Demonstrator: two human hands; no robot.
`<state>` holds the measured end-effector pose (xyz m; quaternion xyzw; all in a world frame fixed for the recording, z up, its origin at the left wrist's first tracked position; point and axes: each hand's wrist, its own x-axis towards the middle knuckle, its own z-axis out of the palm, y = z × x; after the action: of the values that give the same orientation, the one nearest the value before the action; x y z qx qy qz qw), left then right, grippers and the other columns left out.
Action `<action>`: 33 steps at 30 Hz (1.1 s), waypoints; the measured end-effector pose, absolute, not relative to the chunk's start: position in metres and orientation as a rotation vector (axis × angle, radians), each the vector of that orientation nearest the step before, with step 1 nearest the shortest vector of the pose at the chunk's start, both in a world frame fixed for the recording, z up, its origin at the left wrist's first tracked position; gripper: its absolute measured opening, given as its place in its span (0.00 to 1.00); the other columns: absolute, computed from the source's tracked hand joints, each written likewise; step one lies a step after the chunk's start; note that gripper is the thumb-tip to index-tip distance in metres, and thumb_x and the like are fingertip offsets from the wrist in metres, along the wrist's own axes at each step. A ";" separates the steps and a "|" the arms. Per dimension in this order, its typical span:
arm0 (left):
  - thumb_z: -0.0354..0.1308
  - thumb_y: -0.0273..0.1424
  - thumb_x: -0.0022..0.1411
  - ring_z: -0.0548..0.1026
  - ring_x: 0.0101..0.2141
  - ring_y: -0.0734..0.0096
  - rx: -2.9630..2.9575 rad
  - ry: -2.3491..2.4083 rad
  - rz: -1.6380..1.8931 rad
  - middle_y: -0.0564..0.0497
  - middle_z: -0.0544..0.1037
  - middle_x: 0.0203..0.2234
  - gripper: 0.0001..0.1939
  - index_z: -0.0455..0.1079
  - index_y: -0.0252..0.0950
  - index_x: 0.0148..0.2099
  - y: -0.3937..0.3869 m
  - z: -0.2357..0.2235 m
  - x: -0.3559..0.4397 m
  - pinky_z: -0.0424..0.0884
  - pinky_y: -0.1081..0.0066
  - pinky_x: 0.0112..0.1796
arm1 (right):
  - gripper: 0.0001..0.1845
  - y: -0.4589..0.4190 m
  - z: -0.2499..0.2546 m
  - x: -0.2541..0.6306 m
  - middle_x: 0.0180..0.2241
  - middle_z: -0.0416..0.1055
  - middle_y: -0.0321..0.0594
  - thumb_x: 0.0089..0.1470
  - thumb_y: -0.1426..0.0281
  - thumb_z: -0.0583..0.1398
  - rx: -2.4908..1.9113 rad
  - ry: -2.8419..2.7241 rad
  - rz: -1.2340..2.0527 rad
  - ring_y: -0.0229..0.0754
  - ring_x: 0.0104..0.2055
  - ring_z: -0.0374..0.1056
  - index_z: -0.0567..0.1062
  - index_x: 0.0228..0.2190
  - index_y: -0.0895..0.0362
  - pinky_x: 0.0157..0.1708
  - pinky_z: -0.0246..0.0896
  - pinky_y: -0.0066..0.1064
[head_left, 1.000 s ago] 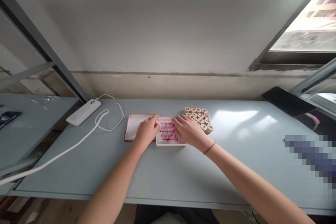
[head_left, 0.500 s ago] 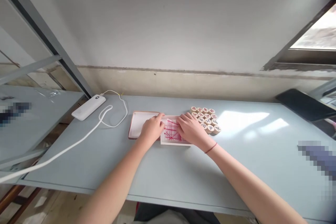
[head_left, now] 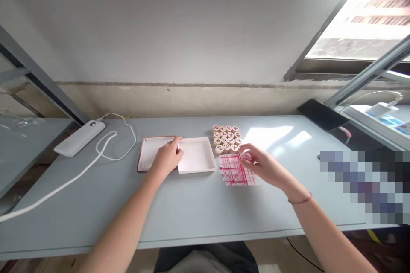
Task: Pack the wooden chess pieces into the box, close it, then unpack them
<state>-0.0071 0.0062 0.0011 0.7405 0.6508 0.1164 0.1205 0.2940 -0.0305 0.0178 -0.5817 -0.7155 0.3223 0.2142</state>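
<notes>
A folded plastic chess board sheet [head_left: 233, 175], whitish with red lines, hangs or lies just right of the white box half [head_left: 197, 158]. My right hand [head_left: 261, 164] pinches it at its upper right edge. My left hand [head_left: 168, 155] is closed over the inner walls where the white half meets the red-edged box half [head_left: 149, 149]; both halves look bare inside. Behind the sheet stand wooden Chinese chess pieces [head_left: 227, 138], packed in rows, with red or black characters on top. Whether the sheet touches the table is hard to tell.
On the left lies a white power bank [head_left: 80, 137] with a white cable [head_left: 77, 185] running across the table [head_left: 179, 217]. At the back right a dark tablet-like slab [head_left: 323, 114] rests near the metal frame. The wall borders the table's far edge.
My right hand has lifted the folded sheet out of the white box half and moved it right. My left hand stays at the box. The camera view has turned right.
</notes>
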 end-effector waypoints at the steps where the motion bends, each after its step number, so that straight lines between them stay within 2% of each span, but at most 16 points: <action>1: 0.46 0.27 0.60 0.77 0.36 0.60 2.169 1.906 0.341 0.48 0.79 0.37 0.22 0.63 0.41 0.56 0.006 0.000 -0.007 0.68 0.69 0.35 | 0.13 -0.035 0.009 0.296 0.25 0.63 0.34 0.58 0.60 0.52 -1.680 -2.038 0.792 0.36 0.22 0.56 0.68 0.40 0.53 0.24 0.55 0.29; 5: 0.45 0.28 0.61 0.77 0.36 0.60 2.199 1.920 0.348 0.49 0.79 0.36 0.21 0.63 0.41 0.56 0.006 -0.003 -0.007 0.67 0.69 0.34 | 0.16 -0.045 -0.008 0.294 0.37 0.65 0.43 0.61 0.65 0.50 -1.773 -2.234 0.317 0.36 0.25 0.60 0.76 0.35 0.53 0.28 0.57 0.30; 8: 0.45 0.28 0.61 0.77 0.36 0.60 2.218 1.932 0.360 0.49 0.79 0.37 0.21 0.62 0.41 0.56 0.007 -0.004 -0.007 0.67 0.69 0.34 | 0.17 -0.047 -0.007 0.290 0.39 0.64 0.45 0.62 0.66 0.50 -1.799 -2.292 0.112 0.35 0.25 0.60 0.79 0.35 0.52 0.26 0.56 0.29; 15: 0.45 0.27 0.62 0.77 0.39 0.58 2.257 1.916 0.312 0.45 0.78 0.40 0.21 0.62 0.37 0.57 0.012 0.003 -0.004 0.68 0.67 0.36 | 0.16 -0.045 0.003 0.275 0.37 0.66 0.45 0.62 0.67 0.50 -1.598 -2.276 0.086 0.36 0.28 0.63 0.76 0.39 0.56 0.25 0.55 0.28; 19: 0.45 0.27 0.62 0.76 0.41 0.57 2.264 1.908 0.265 0.44 0.78 0.43 0.22 0.62 0.36 0.58 0.022 0.005 -0.003 0.68 0.67 0.38 | 0.16 -0.043 0.011 0.244 0.32 0.67 0.42 0.63 0.70 0.49 -1.228 -2.457 0.069 0.38 0.32 0.63 0.75 0.33 0.57 0.29 0.55 0.28; 24: 0.47 0.26 0.61 0.76 0.42 0.59 2.251 1.935 0.243 0.45 0.78 0.42 0.21 0.62 0.37 0.57 0.038 0.007 -0.001 0.67 0.68 0.40 | 0.14 -0.037 0.005 0.199 0.27 0.67 0.38 0.60 0.71 0.51 -0.803 -2.739 0.021 0.35 0.27 0.59 0.73 0.27 0.57 0.26 0.47 0.29; 27: 0.50 0.33 0.62 0.76 0.40 0.58 2.244 2.017 0.305 0.43 0.77 0.43 0.21 0.60 0.36 0.57 0.032 0.015 0.001 0.67 0.68 0.36 | 0.13 -0.037 -0.008 0.184 0.25 0.67 0.37 0.59 0.70 0.52 -0.680 -2.780 -0.002 0.34 0.25 0.58 0.72 0.25 0.57 0.24 0.42 0.29; 29: 0.52 0.40 0.61 0.76 0.35 0.59 2.288 2.104 0.491 0.43 0.75 0.42 0.21 0.61 0.34 0.53 0.019 0.020 0.002 0.65 0.69 0.31 | 0.13 -0.038 -0.015 0.181 0.23 0.67 0.36 0.57 0.69 0.53 -0.668 -2.776 0.021 0.34 0.24 0.57 0.72 0.24 0.57 0.23 0.39 0.30; 30: 0.51 0.40 0.62 0.75 0.31 0.63 2.350 2.066 0.574 0.46 0.76 0.37 0.17 0.63 0.35 0.48 0.010 0.022 0.003 0.64 0.70 0.29 | 0.13 -0.039 -0.017 0.181 0.22 0.67 0.36 0.56 0.68 0.54 -0.681 -2.775 0.040 0.34 0.24 0.57 0.72 0.23 0.57 0.22 0.38 0.30; 32: 0.47 0.35 0.64 0.72 0.27 0.70 2.568 1.771 0.639 0.52 0.74 0.28 0.09 0.64 0.37 0.37 -0.007 0.020 0.003 0.61 0.73 0.28 | 0.12 -0.040 -0.020 0.184 0.21 0.68 0.36 0.53 0.68 0.55 -0.739 -2.788 0.080 0.34 0.22 0.55 0.72 0.21 0.57 0.22 0.35 0.30; 33: 0.45 0.32 0.64 0.71 0.24 0.72 2.677 1.584 0.623 0.54 0.73 0.24 0.10 0.63 0.38 0.31 -0.014 0.017 0.003 0.60 0.73 0.27 | 0.12 -0.040 -0.021 0.186 0.20 0.68 0.36 0.52 0.69 0.55 -0.776 -2.802 0.098 0.34 0.21 0.54 0.72 0.20 0.57 0.21 0.34 0.31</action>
<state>0.0026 -0.0139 0.0165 0.8438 0.4993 0.1963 -0.0151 0.1859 -0.0401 -0.0210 -0.2649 -0.9567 0.0336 0.1159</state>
